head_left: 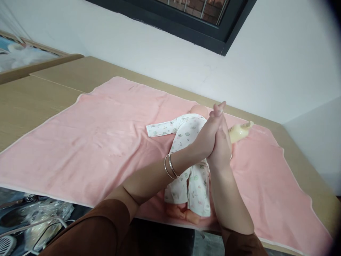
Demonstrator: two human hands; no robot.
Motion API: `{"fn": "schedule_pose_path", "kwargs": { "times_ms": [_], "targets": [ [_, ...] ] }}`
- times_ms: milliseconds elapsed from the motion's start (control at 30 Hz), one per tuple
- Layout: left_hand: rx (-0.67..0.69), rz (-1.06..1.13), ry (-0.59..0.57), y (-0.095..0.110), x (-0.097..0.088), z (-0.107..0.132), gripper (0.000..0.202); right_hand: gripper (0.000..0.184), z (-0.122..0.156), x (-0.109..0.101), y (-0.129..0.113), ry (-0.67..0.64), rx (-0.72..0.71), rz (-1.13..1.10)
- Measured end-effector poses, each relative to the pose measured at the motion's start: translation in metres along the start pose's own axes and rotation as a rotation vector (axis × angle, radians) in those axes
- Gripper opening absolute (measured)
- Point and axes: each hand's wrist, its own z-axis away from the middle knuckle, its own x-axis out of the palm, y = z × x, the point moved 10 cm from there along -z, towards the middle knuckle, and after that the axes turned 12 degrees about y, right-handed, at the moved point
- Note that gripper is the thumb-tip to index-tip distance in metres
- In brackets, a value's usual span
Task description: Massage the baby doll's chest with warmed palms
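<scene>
A baby doll (198,111) lies on its back on a pink blanket (101,142), dressed in a white printed romper (195,183). One empty romper sleeve (162,129) lies flat to the left; the doll's bare arm (239,132) sticks out to the right. My left hand (209,133), with two silver bangles on the wrist, and my right hand (222,149) are pressed together palm to palm above the doll's chest. Their fingers are stretched out and nothing shows between them. The doll's bare feet (181,213) reach the blanket's near edge.
The blanket covers a light wooden table (34,99) that stands against a white wall under a dark window frame (207,32). A wooden-framed bed or crib (29,57) is at far left. Plastic bags and a wire rack (34,224) sit below the table's near edge.
</scene>
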Motion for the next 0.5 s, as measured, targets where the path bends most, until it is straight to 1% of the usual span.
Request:
{"fn": "schedule_pose_path", "kwargs": {
  "times_ms": [33, 67, 100, 133, 167, 233, 333, 367, 433, 467, 500],
  "targets": [
    [-0.367, 0.216, 0.030, -0.032, -0.006, 0.006, 0.073, 0.063, 0.003, 0.004, -0.008, -0.027, -0.019, -0.004],
    [-0.648, 0.411, 0.037, -0.051, -0.004, 0.016, 0.069, 0.063, 0.007, 0.009, -0.016, -0.055, -0.031, -0.001],
    [-0.926, 0.628, 0.064, -0.064, 0.000, 0.029, 0.066, 0.063, 0.011, 0.012, -0.022, -0.082, -0.036, 0.010],
    [-1.104, 0.779, 0.078, -0.067, 0.005, 0.037, 0.066, 0.063, 0.015, 0.016, -0.026, -0.106, -0.037, 0.024],
    [-1.215, 0.887, 0.097, -0.067, 0.008, 0.039, 0.066, 0.064, 0.018, 0.018, -0.030, -0.123, -0.040, 0.040],
    [-1.340, 1.018, 0.191, -0.064, 0.010, 0.039, 0.068, 0.068, 0.023, 0.021, -0.034, -0.138, -0.040, 0.069],
    [-1.434, 1.131, 0.394, -0.061, 0.009, 0.041, 0.080, 0.078, 0.025, 0.021, -0.034, -0.139, -0.026, 0.091],
    [-1.443, 1.151, 0.449, -0.059, 0.008, 0.043, 0.084, 0.079, 0.024, 0.020, -0.034, -0.137, -0.025, 0.087],
    [-1.410, 1.141, 0.488, -0.053, 0.005, 0.046, 0.089, 0.081, 0.020, 0.018, -0.037, -0.129, -0.034, 0.068],
    [-1.396, 1.136, 0.476, -0.048, 0.004, 0.049, 0.091, 0.081, 0.019, 0.016, -0.038, -0.123, -0.041, 0.056],
    [-1.411, 1.143, 0.431, -0.042, 0.007, 0.053, 0.093, 0.082, 0.017, 0.014, -0.040, -0.118, -0.045, 0.045]
  ]
}}
